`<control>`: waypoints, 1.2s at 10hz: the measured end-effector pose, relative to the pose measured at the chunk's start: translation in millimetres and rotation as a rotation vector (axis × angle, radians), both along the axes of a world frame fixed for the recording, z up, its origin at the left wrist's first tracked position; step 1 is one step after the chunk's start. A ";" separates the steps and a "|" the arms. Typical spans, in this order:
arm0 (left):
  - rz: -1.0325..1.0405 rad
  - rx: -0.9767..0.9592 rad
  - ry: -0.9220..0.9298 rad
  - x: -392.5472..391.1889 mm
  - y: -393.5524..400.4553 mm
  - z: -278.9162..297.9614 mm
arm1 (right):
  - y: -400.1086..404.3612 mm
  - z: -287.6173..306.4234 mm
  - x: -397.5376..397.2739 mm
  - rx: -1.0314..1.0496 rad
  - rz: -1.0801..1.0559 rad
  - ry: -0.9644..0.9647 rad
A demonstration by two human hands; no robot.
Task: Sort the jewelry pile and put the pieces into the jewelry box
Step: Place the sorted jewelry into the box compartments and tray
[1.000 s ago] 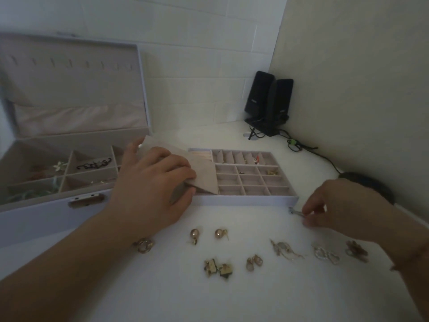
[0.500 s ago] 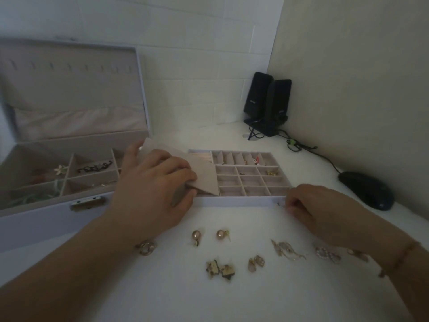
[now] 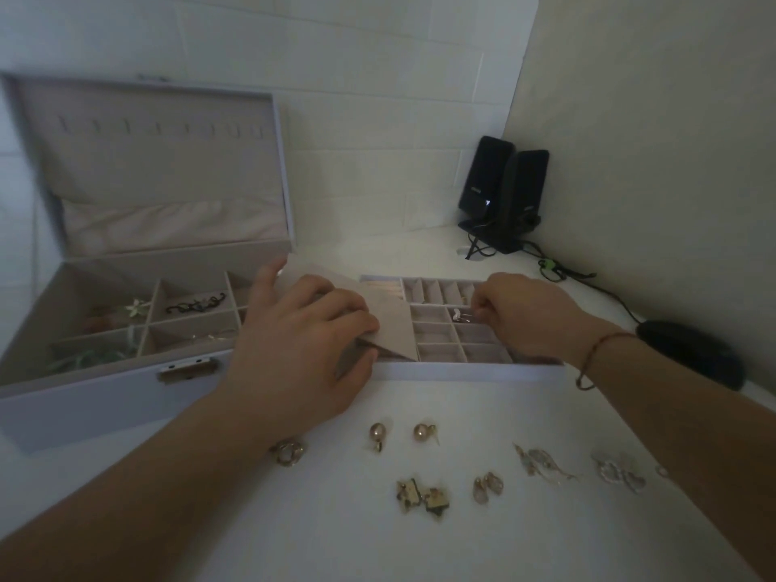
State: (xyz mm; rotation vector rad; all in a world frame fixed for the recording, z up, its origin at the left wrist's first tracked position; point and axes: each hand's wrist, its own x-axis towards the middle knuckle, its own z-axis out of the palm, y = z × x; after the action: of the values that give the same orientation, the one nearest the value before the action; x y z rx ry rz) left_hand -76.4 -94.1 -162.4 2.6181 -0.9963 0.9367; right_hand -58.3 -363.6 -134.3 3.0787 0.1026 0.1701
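Observation:
An open jewelry box (image 3: 105,396) stands at the left with a few pieces in its compartments. Beside it lies a divided tray (image 3: 462,371). My left hand (image 3: 302,350) holds the tray's beige flap (image 3: 394,325), fingers on top and thumb under its edge. My right hand (image 3: 525,321) is over the tray's middle cells, and its curled fingertips pinch a small silver earring (image 3: 460,316) low in a cell. On the white table in front lie pearl earrings (image 3: 376,432), a gold knot piece (image 3: 288,452), square earrings (image 3: 422,495), oval earrings (image 3: 487,487), dangling earrings (image 3: 541,462) and silver heart earrings (image 3: 621,476).
Two black speakers (image 3: 504,191) stand in the back corner with a cable running along the right wall. A black mouse (image 3: 693,354) lies at the right, close to my right forearm. Walls close off the back and right.
My right hand has lifted the silver earring from the table's right side and carried it left and forward over the tray. My left hand has stayed on the flap.

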 end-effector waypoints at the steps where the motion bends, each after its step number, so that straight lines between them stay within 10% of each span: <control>1: 0.000 0.001 -0.002 0.0 0.2 -0.1 | 1.5 -2.1 2.6 0.007 -0.007 -0.037; 12: -0.009 -0.013 -0.021 1.2 -0.4 -1.6 | -14.2 25.7 -44.3 0.290 0.163 -0.037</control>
State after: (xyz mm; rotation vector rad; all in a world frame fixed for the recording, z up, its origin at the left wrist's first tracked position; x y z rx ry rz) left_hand -75.2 -94.5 -164.0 2.5961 -1.0024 0.9673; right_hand -102.6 -377.8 -108.6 3.3516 0.3591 0.2717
